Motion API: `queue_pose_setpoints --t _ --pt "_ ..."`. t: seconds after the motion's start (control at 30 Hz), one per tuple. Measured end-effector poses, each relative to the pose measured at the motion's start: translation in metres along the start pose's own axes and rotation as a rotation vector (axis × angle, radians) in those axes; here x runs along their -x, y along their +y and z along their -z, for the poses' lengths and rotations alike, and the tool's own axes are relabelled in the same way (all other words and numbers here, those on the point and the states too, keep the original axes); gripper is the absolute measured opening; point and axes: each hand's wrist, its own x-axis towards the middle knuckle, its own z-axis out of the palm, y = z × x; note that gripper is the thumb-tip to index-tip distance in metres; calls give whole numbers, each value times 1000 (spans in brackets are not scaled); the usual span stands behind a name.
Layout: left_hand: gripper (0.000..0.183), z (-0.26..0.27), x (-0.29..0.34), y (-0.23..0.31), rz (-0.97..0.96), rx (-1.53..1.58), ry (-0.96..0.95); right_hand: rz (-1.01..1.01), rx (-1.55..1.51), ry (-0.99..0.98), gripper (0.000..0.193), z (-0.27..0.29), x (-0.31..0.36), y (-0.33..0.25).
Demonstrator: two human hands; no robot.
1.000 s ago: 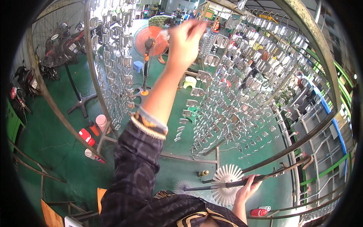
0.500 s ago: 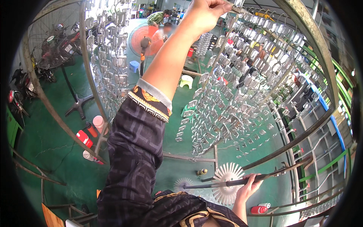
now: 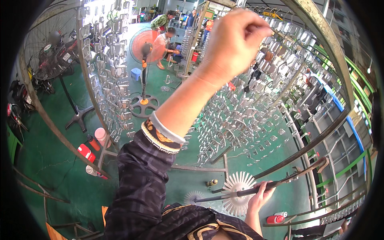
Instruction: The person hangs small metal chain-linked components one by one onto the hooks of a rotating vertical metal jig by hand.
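My left hand (image 3: 238, 42) is raised at the top centre, fingers curled together as in a pinch. It is in front of rows of hanging silvery metal clips (image 3: 236, 132); what the fingertips hold, if anything, is hidden. Low on the right, my right hand (image 3: 260, 198) is closed around a dark rod (image 3: 212, 198) whose right end is hooked. A pale round disc with slotted, fin-like edges (image 3: 236, 182) sits on this rod beside the hand. A smaller finned disc (image 3: 194, 196) is at its left end.
A metal frame (image 3: 328, 124) curves around the hanging clips. More strings of clips (image 3: 116, 68) hang at the left. Fans (image 3: 146, 50) stand beyond, near two crouching or bending people (image 3: 162, 44). Bottles and a flask (image 3: 86, 153) stand lower left; a red bottle (image 3: 275, 219) lies lower right.
My left hand has come down and to the right from the top bar, its fingers now more curled. The view has shifted slightly. My right hand keeps its grip on the rod.
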Motion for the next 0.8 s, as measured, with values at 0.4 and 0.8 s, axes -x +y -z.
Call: queue_pose_setpoints --t 0.4,0.8 --pt "20 -37 4 -6 201 101 -169 3 -26 19 11 -1 0 -5" --pt "20 -32 32 -5 314 167 -209 9 -34 16 14 1 1 -5"
